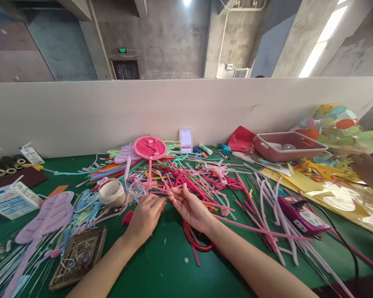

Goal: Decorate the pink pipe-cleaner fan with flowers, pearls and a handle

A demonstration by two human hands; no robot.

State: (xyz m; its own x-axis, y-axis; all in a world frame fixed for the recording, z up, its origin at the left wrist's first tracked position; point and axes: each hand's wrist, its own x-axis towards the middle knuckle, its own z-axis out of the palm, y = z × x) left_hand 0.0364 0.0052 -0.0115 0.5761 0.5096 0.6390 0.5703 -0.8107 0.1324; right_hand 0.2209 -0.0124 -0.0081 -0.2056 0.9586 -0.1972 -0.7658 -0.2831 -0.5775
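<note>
My left hand (147,217) is closed in a pinch, its fingers curled and its knuckles up. Close beside it, my right hand (191,209) has its palm turned up, with thumb and fingertips drawn together. The fingertips of both hands nearly meet; whatever they hold is too small to make out. Just beyond them stands a round pink fan-shaped piece (150,153) on a thin pink stem. Pink and red fuzzy craft stems (189,182) lie in a tangle behind my right hand. A red loop (202,247) lies under my right wrist.
Left are a paper-wrapped cup (112,193), a tray of beads (81,256) and a lilac wing-shaped piece (48,217). On the right lie a pink glue gun (219,174), a purple device (303,215) with a black cable, and a pink basket (292,156). Another person's hand (368,165) is at far right.
</note>
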